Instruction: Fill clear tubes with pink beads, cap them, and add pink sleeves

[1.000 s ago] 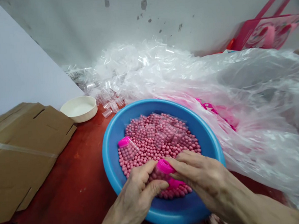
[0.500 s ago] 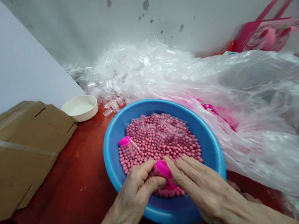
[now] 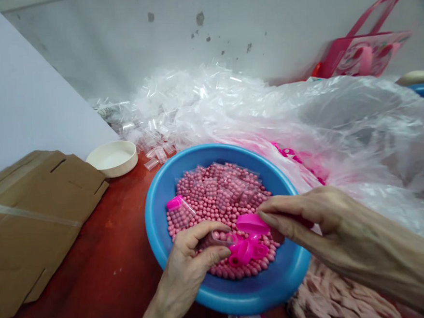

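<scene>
Red bench top (image 3: 96, 264), blue plastic basin (image 3: 244, 302): pink cap strip (image 3: 248, 234) raised above the beads

Stained grey wall (image 3: 116, 39) was seen at the back of the head view, with a loose heap of small clear plastic tubes (image 3: 193, 102) banked against it. A crumpled polythene sheet (image 3: 357, 115) was spread to the right, and a glossy pink tote bag (image 3: 364, 54) was propped behind it. On the left, a flattened brown cardboard box (image 3: 31, 225), with tape across it, and a cream bowl (image 3: 112, 158) lay on the bench top.

The right hand (image 3: 321, 219) had just been drawn back from the left hand and out over the basin's rim. Its thumb and forefinger were closed in a narrow pinch on the soft, shiny cap strip, whose linked pieces hung down over the beads.

The left hand (image 3: 193, 257) was held low over the basin, closed narrowly around a clear tube (image 3: 217, 238) lying on its side, with a few beads visible inside. Smooth, round pink beads (image 3: 215, 202) filled the basin's middle in a matte mass. A pink-capped filled tube (image 3: 179, 214) lay on them at the left, and further clear packets were scattered across the top.
</scene>
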Motion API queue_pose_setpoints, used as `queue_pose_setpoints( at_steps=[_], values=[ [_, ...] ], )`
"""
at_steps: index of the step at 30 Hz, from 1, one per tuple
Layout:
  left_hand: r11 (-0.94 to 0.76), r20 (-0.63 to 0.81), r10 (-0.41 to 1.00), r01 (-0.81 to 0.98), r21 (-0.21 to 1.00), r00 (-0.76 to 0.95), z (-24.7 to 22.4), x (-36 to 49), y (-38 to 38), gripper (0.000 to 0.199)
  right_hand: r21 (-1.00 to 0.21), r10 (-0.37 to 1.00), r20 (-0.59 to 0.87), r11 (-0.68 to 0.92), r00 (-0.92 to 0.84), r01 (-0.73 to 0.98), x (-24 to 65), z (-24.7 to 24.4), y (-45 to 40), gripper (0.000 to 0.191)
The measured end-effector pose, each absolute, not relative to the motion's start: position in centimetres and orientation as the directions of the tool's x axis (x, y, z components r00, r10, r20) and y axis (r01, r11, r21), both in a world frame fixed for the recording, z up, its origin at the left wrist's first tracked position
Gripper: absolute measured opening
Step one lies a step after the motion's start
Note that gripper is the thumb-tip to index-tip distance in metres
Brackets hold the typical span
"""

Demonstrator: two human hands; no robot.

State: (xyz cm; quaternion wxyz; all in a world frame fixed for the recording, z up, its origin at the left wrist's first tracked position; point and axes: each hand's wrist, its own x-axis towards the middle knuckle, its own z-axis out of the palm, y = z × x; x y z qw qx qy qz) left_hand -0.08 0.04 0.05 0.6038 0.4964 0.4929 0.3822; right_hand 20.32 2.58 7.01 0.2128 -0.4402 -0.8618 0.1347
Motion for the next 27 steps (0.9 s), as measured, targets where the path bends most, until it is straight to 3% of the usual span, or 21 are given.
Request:
queue_pose_setpoints(
  at_steps=[3, 10, 16, 19, 22, 27],
  values=[
    [0.212, -0.213, 0.957, 0.028, 0.977, 0.197, 0.0, -0.1, 0.0, 0.024, -0.450, 0.822, 0.108, 0.542, -0.559, 0.710, 20.0, 7.2, 2.9, 0.024],
    [0.179, -0.179, 0.970, 0.018, 0.984, 0.166, 0.3, 0.0, 0.1, 0.024, -0.370, 0.798, 0.149, 0.592, -0.584, 0.716, 18.6, 6.8, 3.8, 0.015],
    [0.160, -0.151, 0.971, -0.032, 0.987, 0.187, 0.6, 0.4, 0.1, 0.016, -0.325, 0.732, -0.030, 0.636, -0.680, 0.700, 14.5, 8.3, 5.6, 0.030],
    [0.175, -0.161, 0.976, -0.096, 0.980, 0.145, 0.5, 0.4, 0.0, 0.011, -0.552, 0.644, -0.084, 0.606, -0.761, 0.573, 12.9, 8.2, 7.3, 0.036],
    [0.170, -0.161, 0.980, -0.070, 0.983, 0.119, 0.5, 0.3, 0.1, 0.015, -0.760, 0.565, -0.184, 0.437, -0.804, 0.481, 13.5, 8.0, 8.9, 0.035],
    [0.171, -0.164, 0.979, -0.050, 0.984, 0.121, 0.2, -0.2, 0.1, 0.020, -0.848, 0.558, -0.358, 0.141, -0.748, 0.511, 17.4, 8.6, 9.5, 0.027]
  ],
)
